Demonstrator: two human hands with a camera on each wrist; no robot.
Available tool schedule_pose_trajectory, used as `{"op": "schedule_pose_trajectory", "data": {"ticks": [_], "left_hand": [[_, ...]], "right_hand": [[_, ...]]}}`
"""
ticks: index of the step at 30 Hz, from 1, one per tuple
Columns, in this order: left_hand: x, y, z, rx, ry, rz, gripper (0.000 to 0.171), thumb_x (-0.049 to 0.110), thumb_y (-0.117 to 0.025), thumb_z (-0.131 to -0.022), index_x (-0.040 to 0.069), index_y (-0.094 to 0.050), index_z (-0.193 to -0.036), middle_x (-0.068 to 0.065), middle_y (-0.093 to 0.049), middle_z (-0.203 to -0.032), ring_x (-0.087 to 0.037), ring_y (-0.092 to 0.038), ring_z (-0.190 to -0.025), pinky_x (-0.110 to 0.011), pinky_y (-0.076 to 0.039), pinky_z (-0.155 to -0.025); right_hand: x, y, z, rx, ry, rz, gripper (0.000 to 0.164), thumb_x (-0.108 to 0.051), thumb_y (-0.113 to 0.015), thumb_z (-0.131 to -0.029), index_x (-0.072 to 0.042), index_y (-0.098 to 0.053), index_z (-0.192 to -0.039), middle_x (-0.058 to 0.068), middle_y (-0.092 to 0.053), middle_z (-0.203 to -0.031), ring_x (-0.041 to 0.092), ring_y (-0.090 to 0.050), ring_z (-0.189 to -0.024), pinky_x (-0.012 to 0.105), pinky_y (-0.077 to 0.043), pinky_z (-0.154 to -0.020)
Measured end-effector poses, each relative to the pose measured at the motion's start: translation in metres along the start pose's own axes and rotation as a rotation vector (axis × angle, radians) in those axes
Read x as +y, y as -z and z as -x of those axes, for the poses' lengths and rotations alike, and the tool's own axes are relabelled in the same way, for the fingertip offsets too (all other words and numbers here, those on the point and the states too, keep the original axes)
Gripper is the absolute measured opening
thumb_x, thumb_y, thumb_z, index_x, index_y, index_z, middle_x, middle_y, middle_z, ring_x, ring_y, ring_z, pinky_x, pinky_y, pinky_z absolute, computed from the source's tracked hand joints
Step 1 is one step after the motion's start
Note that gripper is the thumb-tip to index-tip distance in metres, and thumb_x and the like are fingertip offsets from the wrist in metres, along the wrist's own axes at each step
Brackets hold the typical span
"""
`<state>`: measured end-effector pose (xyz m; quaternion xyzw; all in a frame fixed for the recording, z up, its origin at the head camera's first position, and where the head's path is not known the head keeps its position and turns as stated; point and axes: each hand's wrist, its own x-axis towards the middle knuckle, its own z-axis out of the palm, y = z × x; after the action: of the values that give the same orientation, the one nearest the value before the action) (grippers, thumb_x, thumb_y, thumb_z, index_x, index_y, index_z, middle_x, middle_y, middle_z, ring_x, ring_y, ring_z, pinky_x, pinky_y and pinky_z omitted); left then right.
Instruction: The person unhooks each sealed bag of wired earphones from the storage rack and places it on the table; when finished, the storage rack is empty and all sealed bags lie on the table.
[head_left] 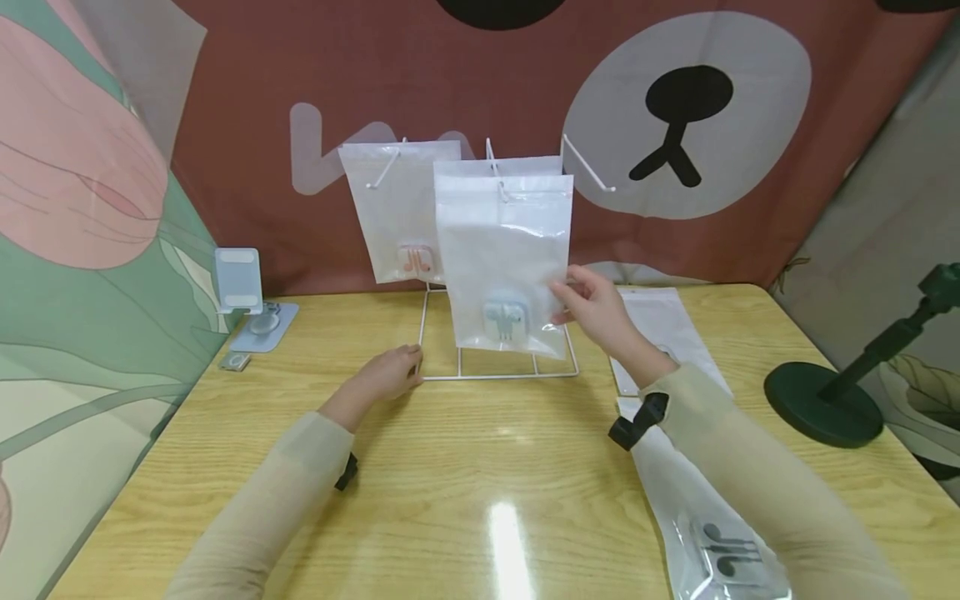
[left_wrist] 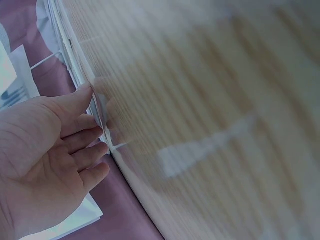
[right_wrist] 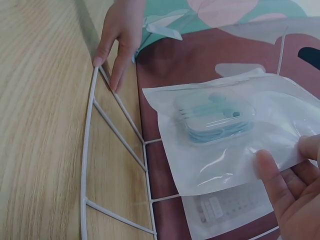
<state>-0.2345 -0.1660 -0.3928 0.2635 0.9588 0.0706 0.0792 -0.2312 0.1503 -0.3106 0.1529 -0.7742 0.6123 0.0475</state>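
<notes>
A white wire display rack (head_left: 495, 377) stands on the table, with hooks at its top. My left hand (head_left: 386, 373) holds the rack's front left corner between thumb and fingers. A clear-fronted zip bag (head_left: 502, 250) with pale blue earphones in a case hangs from the middle hook, in front of another bag. My right hand (head_left: 596, 308) pinches this bag's right edge; in the right wrist view the fingers (right_wrist: 270, 167) are at the bag's side. On the left hook hangs a bag (head_left: 397, 208) with pink earphones. The right hook (head_left: 588, 162) carries no bag.
A bag with dark earphones (head_left: 731, 550) lies under my right forearm, below another flat bag (head_left: 652, 321). A dark green round-based stand (head_left: 825, 404) is at the right. At the left stand a pale blue phone stand (head_left: 240, 279) and a small square item (head_left: 235, 362).
</notes>
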Motion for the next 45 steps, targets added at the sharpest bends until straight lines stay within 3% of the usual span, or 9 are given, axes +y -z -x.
{"op": "schedule_pose_trajectory", "data": {"ticks": [7,11,20,27,35,40,45], "left_hand": [[-0.002,-0.001,-0.001,0.007,-0.008,0.014,0.048,0.016,-0.057,-0.092,-0.012,-0.043,-0.129,-0.026,-0.038,-0.136,-0.041,-0.036,-0.124,-0.046,-0.029,-0.103],[-0.002,0.0,-0.001,0.006,-0.011,0.012,0.048,0.015,-0.057,-0.092,-0.012,-0.043,-0.129,-0.026,-0.038,-0.136,-0.042,-0.036,-0.124,-0.046,-0.029,-0.103],[-0.001,0.001,-0.002,-0.004,-0.006,0.001,0.048,0.016,-0.057,-0.092,-0.01,-0.044,-0.13,-0.026,-0.039,-0.136,-0.041,-0.036,-0.124,-0.046,-0.029,-0.103],[-0.001,0.002,-0.002,-0.013,-0.008,-0.003,0.049,0.017,-0.057,-0.092,-0.011,-0.043,-0.13,-0.026,-0.038,-0.137,-0.04,-0.036,-0.124,-0.046,-0.029,-0.103],[0.0,0.002,-0.001,-0.008,-0.009,0.009,0.05,0.016,-0.057,-0.092,-0.012,-0.042,-0.13,-0.026,-0.037,-0.137,-0.041,-0.035,-0.124,-0.047,-0.028,-0.103],[0.001,0.002,-0.001,-0.019,0.006,0.024,0.051,0.017,-0.057,-0.092,-0.012,-0.041,-0.131,-0.026,-0.036,-0.138,-0.041,-0.034,-0.126,-0.046,-0.027,-0.104],[0.0,0.002,-0.002,-0.019,0.005,0.006,0.051,0.018,-0.057,-0.093,-0.012,-0.042,-0.131,-0.026,-0.037,-0.137,-0.041,-0.035,-0.125,-0.046,-0.028,-0.103]], "right_hand": [[-0.004,0.001,0.013,-0.022,0.034,-0.033,0.024,-0.011,-0.055,-0.093,0.009,-0.056,-0.107,0.008,-0.061,-0.078,0.018,-0.063,-0.056,0.036,-0.055,-0.061],[-0.007,0.003,0.021,-0.041,0.046,0.002,0.023,-0.012,-0.056,-0.093,0.007,-0.057,-0.106,0.012,-0.061,-0.075,0.02,-0.063,-0.058,0.036,-0.055,-0.062],[-0.012,0.006,0.038,-0.059,0.06,0.01,0.026,-0.013,-0.056,-0.093,0.004,-0.058,-0.112,0.016,-0.063,-0.095,0.021,-0.063,-0.063,0.036,-0.055,-0.062],[-0.012,0.009,0.054,-0.097,0.097,0.004,0.02,-0.011,-0.055,-0.093,0.006,-0.058,-0.103,0.013,-0.064,-0.08,0.025,-0.063,-0.059,0.037,-0.055,-0.062],[-0.007,0.014,0.08,-0.163,0.041,0.056,0.016,-0.012,-0.055,-0.094,0.003,-0.057,-0.09,0.013,-0.06,-0.067,0.025,-0.065,-0.059,0.03,-0.054,-0.068],[0.001,0.017,0.1,-0.22,0.026,0.021,0.013,-0.006,-0.053,-0.094,0.007,-0.056,-0.092,0.013,-0.059,-0.066,0.025,-0.063,-0.054,0.033,-0.054,-0.061],[0.008,0.023,0.116,-0.289,0.001,-0.006,0.012,-0.006,-0.052,-0.094,0.004,-0.055,-0.088,0.01,-0.054,-0.06,0.025,-0.061,-0.049,0.035,-0.053,-0.053]]}}
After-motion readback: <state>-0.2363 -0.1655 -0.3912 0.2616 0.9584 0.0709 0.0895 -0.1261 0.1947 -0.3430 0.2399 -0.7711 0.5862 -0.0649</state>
